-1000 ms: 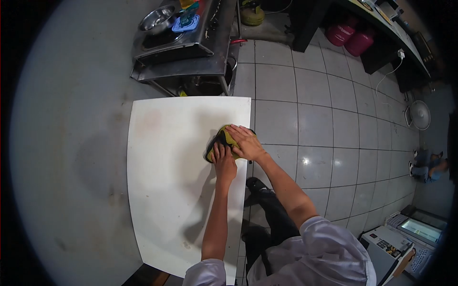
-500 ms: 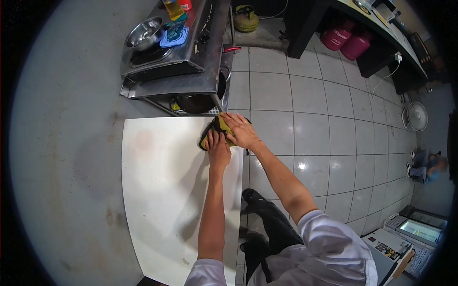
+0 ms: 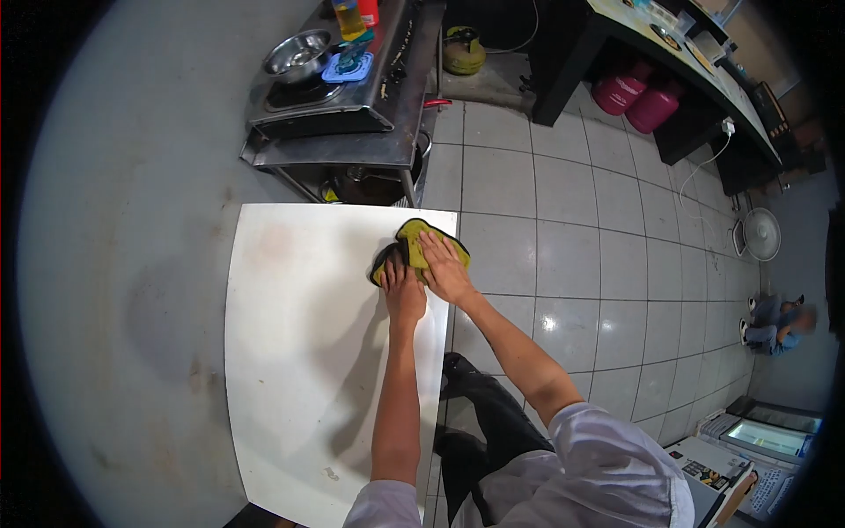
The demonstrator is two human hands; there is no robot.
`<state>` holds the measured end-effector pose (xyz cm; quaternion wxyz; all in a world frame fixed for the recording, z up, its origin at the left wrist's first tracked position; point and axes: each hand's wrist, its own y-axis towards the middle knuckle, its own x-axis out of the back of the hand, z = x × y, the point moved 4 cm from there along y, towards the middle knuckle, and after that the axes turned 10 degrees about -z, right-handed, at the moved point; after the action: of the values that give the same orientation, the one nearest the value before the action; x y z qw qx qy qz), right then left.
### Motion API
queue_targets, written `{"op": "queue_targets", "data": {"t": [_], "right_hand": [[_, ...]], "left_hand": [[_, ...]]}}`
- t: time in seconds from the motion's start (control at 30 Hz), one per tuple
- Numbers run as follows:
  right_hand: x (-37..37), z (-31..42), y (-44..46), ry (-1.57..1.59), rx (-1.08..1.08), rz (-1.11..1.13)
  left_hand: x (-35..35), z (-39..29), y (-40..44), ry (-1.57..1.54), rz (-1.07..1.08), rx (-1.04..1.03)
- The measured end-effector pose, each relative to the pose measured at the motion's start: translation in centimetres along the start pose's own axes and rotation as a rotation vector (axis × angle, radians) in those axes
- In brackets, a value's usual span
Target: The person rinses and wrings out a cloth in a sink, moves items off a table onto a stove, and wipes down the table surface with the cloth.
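A yellow-green cloth (image 3: pixel 412 232) with dark edging lies bunched and partly folded on the white tabletop (image 3: pixel 290 352), close to its far right corner. My right hand (image 3: pixel 449 275) rests on the cloth's right part, fingers stretched out over it. Just left of it, my left hand (image 3: pixel 406 297) presses on the darker lower left part with its fingers extended and slightly apart. Both palms face down, and the cloth's underside is hidden.
Beyond the table stands a metal stove (image 3: pixel 326 119) bearing a steel bowl (image 3: pixel 297 56) and a blue-lidded container (image 3: pixel 346 68). A wall (image 3: pixel 132 264) runs along the left. Tiled floor (image 3: pixel 572 246) lies to the right, where a person (image 3: pixel 777 324) sits far off.
Both hands have drawn the cloth slightly back from the table's far edge. More of its yellow-green side shows under my right hand. The camera view has shifted a little.
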<state>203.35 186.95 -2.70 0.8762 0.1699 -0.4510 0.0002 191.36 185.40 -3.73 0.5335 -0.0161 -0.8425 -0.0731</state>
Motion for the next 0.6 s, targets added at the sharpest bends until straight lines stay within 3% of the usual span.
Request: {"op": "queue_targets", "data": {"t": [0.33, 0.6], "right_hand": [[-0.5, 8.1, -11.4, 0.117, -0.009, 0.094], [-1.0, 18.9, -26.1, 0.179, -0.019, 0.106]], "left_hand": [[3.6, 2.2, -13.4, -0.01, 0.0, 0.02], [9.3, 5.4, -31.1, -0.072, -0.024, 0.01]]}}
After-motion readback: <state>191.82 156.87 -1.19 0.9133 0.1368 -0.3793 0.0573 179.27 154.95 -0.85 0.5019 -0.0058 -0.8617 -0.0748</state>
